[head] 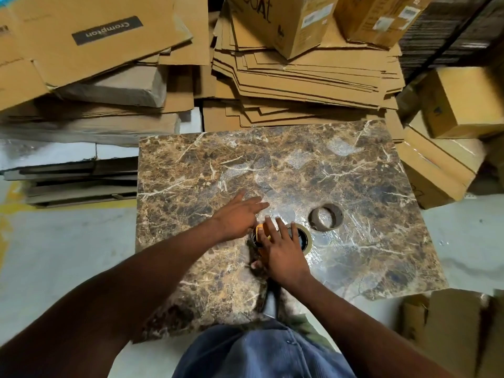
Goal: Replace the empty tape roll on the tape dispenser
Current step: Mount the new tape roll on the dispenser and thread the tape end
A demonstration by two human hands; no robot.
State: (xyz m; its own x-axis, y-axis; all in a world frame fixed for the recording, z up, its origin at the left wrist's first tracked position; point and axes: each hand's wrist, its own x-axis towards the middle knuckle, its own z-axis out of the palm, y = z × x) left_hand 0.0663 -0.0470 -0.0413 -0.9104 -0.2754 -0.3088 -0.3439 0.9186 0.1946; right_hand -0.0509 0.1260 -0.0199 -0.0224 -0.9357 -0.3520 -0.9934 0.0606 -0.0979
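Observation:
A tape dispenser (258,233) with yellow and black parts lies on the brown marble slab (354,165), mostly hidden under my hands; its handle (271,301) points toward me. A tan tape roll (306,238) sits on the dispenser. My right hand (281,249) lies flat over the dispenser and the roll, fingers spread, thumb at the dispenser's near side. My left hand (240,216) hovers just left of it with fingers stretched out over the slab, holding nothing. The empty brown cardboard core (326,216) stands on the slab, to the right of the roll.
Stacks of flattened cardboard (300,77) and closed boxes (461,102) crowd the back and right of the slab. More flattened cartons (81,50) pile up at the left. Grey floor (54,255) lies to the left and right of the slab.

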